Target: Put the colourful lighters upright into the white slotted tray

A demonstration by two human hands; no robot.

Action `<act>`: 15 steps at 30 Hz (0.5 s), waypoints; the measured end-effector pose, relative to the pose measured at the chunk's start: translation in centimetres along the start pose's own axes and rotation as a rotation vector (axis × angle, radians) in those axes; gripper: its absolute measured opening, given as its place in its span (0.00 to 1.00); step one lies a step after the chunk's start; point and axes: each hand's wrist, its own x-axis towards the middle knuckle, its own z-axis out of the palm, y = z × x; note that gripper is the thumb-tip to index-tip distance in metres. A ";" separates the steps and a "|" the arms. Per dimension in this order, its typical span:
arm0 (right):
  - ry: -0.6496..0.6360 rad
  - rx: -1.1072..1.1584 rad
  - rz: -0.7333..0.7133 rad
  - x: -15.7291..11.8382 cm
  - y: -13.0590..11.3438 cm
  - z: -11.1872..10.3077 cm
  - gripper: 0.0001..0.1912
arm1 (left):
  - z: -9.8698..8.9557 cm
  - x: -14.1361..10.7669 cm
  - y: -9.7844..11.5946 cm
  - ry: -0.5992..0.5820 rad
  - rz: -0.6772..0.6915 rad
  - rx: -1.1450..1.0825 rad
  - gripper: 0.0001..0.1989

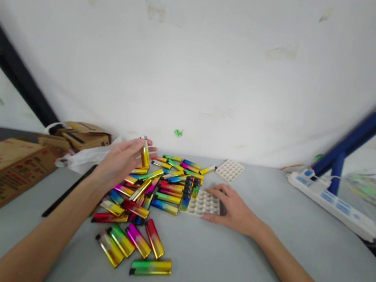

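My left hand (121, 161) is raised over a heap of shiny, colourful lighters (137, 208). Between its fingers it holds a gold lighter (146, 154) upright, with the metal top upward. My right hand (229, 207) grips the right end of a white tray (203, 206) with rows of round holes. Several lighters with black tops (187, 193) stand upright in the holes at the tray's left end. A dark patch shows beside the right palm, and I cannot make out what it is.
A second white holed tray (229, 170) lies near the wall. Cardboard boxes (6, 170), a white plastic bag (86, 157) and a black strip (67, 193) are at the left. A white power strip (336, 204) lies at the right. Loose lighters (151, 267) lie nearer me.
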 end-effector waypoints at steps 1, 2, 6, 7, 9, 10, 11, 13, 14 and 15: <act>-0.001 0.003 -0.001 0.0 0.0 0.0 0.37 | 1.0 -0.7 -0.1 -0.044 -0.029 -0.067 0.15; -0.003 0.005 -0.002 0.0 0.0 -0.1 0.37 | 1.9 -1.4 -0.3 -0.100 -0.058 -0.111 0.14; -0.004 0.008 -0.003 0.0 0.0 -0.2 0.37 | 5.1 -4.0 -0.7 -0.267 -0.151 -0.161 0.11; -0.004 0.008 -0.005 0.0 0.0 -0.2 0.37 | 5.5 -4.5 -0.9 -0.290 -0.193 -0.170 0.12; -0.001 0.009 -0.010 -0.1 0.0 -0.1 0.37 | 6.1 -5.0 -1.1 -0.328 -0.275 -0.183 0.18; 0.004 0.009 -0.013 -0.1 0.0 -0.1 0.36 | 6.2 -5.2 -1.3 -0.347 -0.304 -0.186 0.21; 0.010 0.009 -0.015 -0.1 0.0 -0.1 0.36 | 6.2 -5.3 -1.4 -0.362 -0.323 -0.184 0.24; 0.019 0.010 -0.017 -0.1 0.1 -0.1 0.36 | 6.3 -5.4 -1.7 -0.374 -0.333 -0.177 0.25; 0.021 0.012 -0.018 -0.1 0.1 -0.1 0.35 | 6.3 -5.5 -1.8 -0.372 -0.331 -0.175 0.25; 0.019 0.014 -0.018 -0.1 0.1 -0.1 0.35 | 6.3 -5.5 -1.9 -0.367 -0.329 -0.174 0.24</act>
